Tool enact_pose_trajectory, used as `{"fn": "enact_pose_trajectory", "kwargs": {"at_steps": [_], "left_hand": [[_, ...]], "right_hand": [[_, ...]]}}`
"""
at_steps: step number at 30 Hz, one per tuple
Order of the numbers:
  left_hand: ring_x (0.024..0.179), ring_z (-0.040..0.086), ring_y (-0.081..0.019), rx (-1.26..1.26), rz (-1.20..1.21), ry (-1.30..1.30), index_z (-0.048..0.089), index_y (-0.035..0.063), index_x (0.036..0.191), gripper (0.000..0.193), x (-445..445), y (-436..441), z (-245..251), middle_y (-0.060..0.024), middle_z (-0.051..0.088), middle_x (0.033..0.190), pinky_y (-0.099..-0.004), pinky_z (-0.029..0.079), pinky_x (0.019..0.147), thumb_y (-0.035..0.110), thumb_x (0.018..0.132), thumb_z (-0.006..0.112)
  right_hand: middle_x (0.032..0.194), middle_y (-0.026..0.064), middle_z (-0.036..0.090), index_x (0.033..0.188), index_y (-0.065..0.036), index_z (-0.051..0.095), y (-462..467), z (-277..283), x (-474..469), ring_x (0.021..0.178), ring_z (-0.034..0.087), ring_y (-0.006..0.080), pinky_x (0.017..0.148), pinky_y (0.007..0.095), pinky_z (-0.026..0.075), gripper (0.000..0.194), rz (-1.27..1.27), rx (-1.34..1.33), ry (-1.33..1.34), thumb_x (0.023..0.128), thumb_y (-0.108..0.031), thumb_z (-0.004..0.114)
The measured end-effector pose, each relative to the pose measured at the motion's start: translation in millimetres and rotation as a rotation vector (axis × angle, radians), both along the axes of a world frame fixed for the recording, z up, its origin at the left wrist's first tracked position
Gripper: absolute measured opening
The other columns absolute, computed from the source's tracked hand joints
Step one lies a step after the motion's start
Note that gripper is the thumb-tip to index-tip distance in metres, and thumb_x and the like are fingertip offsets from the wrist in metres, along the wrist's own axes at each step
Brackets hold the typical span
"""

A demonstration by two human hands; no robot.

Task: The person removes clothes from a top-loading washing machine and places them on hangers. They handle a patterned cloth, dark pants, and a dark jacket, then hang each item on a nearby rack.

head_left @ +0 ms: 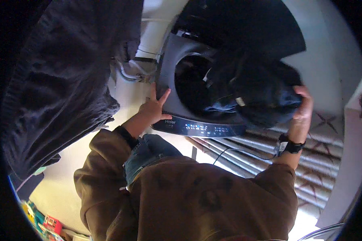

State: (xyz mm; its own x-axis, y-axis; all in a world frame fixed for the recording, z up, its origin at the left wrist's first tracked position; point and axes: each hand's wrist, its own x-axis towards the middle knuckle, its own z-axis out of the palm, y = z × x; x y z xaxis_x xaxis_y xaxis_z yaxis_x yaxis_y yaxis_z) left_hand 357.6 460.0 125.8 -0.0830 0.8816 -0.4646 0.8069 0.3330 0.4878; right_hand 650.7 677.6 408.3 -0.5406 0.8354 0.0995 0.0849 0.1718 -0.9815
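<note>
A dark grey Haier top-loading washing machine (169, 63) stands in front of me with its black lid (244, 21) raised. My left hand (152, 107) rests on its left front corner, fingers spread, holding nothing. A dark blue garment (259, 90) with a small white label droops over the right side of the round drum opening (188, 87). At its right end my right hand (304, 101) grips the cloth; some fingers are hidden. Part of the garment reaches into the drum, where the dark interior hides detail. Small lights glow on the control panel (196, 126).
Dark clothing (69, 66) hangs close on the left. White hoses (128, 73) run behind it near the wall. To the right is a patterned curtain (313, 162) in folds, with a dark cable (244, 150) crossing before it. Colourful items (51, 224) lie at lower left.
</note>
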Motion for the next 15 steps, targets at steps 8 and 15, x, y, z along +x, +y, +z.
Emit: {"fn": "enact_pose_trajectory", "kwargs": {"at_steps": [8, 15], "left_hand": [[0.127, 0.03, -0.0416, 0.504, 0.041, 0.017, 0.022, 0.0159, 0.141, 0.086, 17.1, 24.7, 31.1, -0.0265, 0.016, 0.143, -0.0488, 0.027, 0.102, 0.051, 0.075, 0.064], [0.12, 0.041, -0.0234, 0.322, 0.146, -1.336, 0.035, 0.0107, 0.134, 0.056, 31.4, 79.1, 125.5, -0.0065, 0.041, 0.135, -0.0392, 0.032, 0.101, 0.035, 0.089, 0.055]], "right_hand": [[0.108, 0.0102, 0.061, 0.114, -0.003, 0.055, -40.4, 96.0, 11.0, 0.101, 0.057, 0.025, 0.091, 0.0347, 0.043, 0.046, -0.315, 0.024, 0.214, 0.068, -0.008, 0.055], [0.101, 0.0104, 0.063, 0.108, -0.002, 0.056, -50.1, 72.4, -15.5, 0.091, 0.06, 0.0245, 0.086, 0.0351, 0.046, 0.04, -0.133, -0.062, 0.291, 0.069, -0.004, 0.056]]}}
